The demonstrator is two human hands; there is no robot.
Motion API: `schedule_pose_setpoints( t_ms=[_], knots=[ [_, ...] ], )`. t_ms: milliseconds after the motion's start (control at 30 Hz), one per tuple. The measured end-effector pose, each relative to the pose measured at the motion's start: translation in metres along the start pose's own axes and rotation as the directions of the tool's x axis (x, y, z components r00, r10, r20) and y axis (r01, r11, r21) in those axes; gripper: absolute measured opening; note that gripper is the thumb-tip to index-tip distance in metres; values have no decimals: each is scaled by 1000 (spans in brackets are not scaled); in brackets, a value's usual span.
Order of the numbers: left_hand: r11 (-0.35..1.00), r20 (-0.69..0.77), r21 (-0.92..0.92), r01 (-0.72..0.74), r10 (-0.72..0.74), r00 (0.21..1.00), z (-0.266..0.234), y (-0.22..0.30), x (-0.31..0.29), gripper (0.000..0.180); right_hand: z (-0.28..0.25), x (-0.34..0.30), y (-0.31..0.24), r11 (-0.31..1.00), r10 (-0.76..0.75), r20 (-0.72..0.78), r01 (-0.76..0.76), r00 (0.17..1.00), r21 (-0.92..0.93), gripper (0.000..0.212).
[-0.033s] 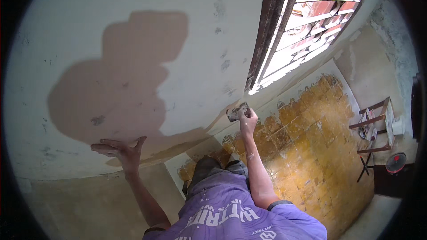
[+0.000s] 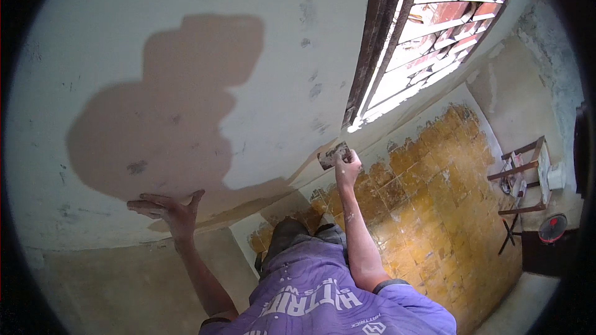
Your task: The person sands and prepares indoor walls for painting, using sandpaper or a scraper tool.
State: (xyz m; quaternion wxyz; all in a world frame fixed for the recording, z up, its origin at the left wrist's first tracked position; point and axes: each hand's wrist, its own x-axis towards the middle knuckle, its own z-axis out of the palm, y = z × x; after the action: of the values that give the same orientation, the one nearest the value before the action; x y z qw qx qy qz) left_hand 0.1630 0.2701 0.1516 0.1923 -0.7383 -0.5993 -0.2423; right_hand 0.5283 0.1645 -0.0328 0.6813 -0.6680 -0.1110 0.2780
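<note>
Harsh daylight enters by the dark-framed, barred window (image 2: 444, 29), bleaching its lower edge white. A brownish shadow (image 2: 180, 111) darkens the white plastered wall (image 2: 298, 87) toward its lower edge; the yellow tiled floor (image 2: 441, 217) shines in patches. Fisheye bending grows toward the black, rounded rim.

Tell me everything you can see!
Flat rectangular blade: 1, grey, right of centre
Smudged plaster wall: 1, pale, upper left
Rounded shadow: 1, brownish, on wall
Barred window: 1, dark brown, upper right
Tiled floor: 1, yellow, lower right
Wooden stand: 1, brown, far right
Round fan-like object: 1, red-black, far right
Printed shirt: 1, purple, bottom centre
Trousers: 1 pair, grey, above shirt
Left hand: 1, shaded, open at wall
Right hand: 1, pale-specked, gripping blade
</note>
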Motion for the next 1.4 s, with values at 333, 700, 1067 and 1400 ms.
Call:
schedule_pose_setpoints(
  t_ms=[333, 700, 1067, 1400],
  knots=[
    [999, 49, -7, 33, -32, 998, 2, 0, 0, 151, 45, -46, 41, 953, -160, 321, 231, 934, -195, 31],
    [960, 285, -158, 231, -180, 942, 12, -1, -1, 141, 54, 39, 47, 701, -557, -129, 381, 821, -603, 15],
    [921, 480, -211, 327, -194, 855, -23, 33, 14, 123, 21, -18, 130, 557, -612, 269, 647, 743, -521, 51],
    [895, 561, -130, 428, -289, 776, 10, -2, 3, 81, 29, -10, 89, 615, -353, 472, 581, 807, -533, 25]
  ],
)
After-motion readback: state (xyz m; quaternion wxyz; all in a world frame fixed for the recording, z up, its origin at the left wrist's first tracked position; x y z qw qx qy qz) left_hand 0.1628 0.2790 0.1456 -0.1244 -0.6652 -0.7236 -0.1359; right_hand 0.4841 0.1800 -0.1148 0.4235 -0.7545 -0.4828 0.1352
